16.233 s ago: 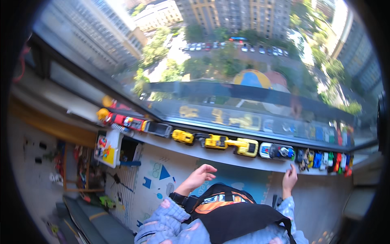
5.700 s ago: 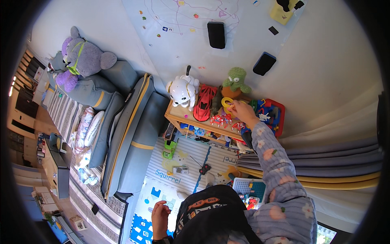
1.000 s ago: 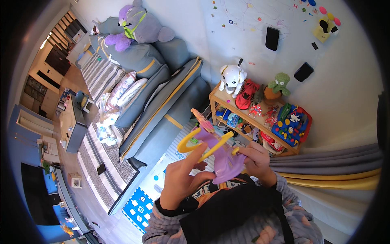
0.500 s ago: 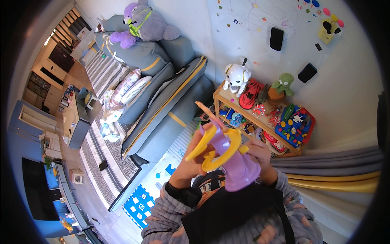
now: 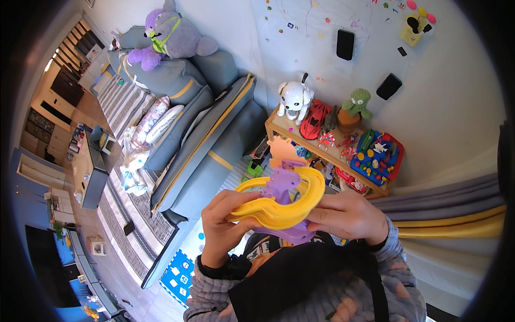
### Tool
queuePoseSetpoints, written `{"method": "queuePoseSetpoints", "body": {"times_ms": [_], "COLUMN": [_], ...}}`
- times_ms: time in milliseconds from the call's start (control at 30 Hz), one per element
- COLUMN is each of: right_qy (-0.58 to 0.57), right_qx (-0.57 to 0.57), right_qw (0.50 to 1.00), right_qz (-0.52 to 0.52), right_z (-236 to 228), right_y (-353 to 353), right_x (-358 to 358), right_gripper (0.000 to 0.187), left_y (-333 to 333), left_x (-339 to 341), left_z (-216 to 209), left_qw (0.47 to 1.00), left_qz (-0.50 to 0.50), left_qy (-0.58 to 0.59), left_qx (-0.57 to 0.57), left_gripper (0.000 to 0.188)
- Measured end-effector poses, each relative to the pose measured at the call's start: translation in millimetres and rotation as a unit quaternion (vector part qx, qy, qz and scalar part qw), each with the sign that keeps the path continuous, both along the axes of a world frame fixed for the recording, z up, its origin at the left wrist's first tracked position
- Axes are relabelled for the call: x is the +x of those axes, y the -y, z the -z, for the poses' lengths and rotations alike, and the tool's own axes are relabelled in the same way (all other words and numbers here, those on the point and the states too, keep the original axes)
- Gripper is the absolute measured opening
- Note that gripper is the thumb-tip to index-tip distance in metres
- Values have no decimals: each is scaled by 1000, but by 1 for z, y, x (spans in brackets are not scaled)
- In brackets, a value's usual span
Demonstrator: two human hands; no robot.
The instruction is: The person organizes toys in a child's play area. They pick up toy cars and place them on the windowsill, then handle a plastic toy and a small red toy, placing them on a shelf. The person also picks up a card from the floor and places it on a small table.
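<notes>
Both my hands hold a plastic toy track in front of my chest. Its yellow looping track (image 5: 284, 214) winds around a purple stand (image 5: 282, 184), and an orange scalloped panel (image 5: 280, 151) rises at the far end. My left hand (image 5: 222, 222) pinches the left bend of the yellow loop, thumb below and fingers above. On the other side, my right hand (image 5: 348, 216) grips the right part of the loop near the purple base. Some of the right fingers are hidden behind the toy.
A wooden shelf (image 5: 316, 144) ahead carries a white toy dog (image 5: 295, 99), a red toy car (image 5: 316, 121), a potted cactus toy (image 5: 354, 110) and a blue toy tray (image 5: 378, 158). A grey-blue sofa (image 5: 236, 134) stands to the left, curtains (image 5: 450, 201) to the right.
The toy has been turned from tilted on its side to more level, its yellow loop now facing me. My right hand has moved onto the loop's right side. The view has shifted slightly right.
</notes>
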State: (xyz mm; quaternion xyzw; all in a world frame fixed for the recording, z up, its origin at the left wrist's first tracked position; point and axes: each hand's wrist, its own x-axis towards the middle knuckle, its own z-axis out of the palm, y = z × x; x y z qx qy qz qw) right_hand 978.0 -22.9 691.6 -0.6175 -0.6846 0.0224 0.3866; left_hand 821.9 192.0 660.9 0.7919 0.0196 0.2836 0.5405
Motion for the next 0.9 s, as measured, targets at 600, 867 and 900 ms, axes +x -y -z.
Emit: {"method": "queuePoseSetpoints", "body": {"times_ms": [600,867,900], "right_qy": [-249,-456,-542], "right_qx": [99,34,-8], "right_qw": [953,884,835], "right_qz": [142,99,97], "right_z": [7,31,39], "right_y": [-23,-23,-23], "right_x": [-33,-24,-21], "right_gripper": [29,31,35], "left_y": [1,2,1], "left_x": [0,-6,-6], "left_z": [19,42,47], "left_qw": [978,933,926], "left_qz": [34,49,74], "left_qy": [95,37,53], "left_qx": [-180,-355,-366], "left_gripper": [32,28,28]}}
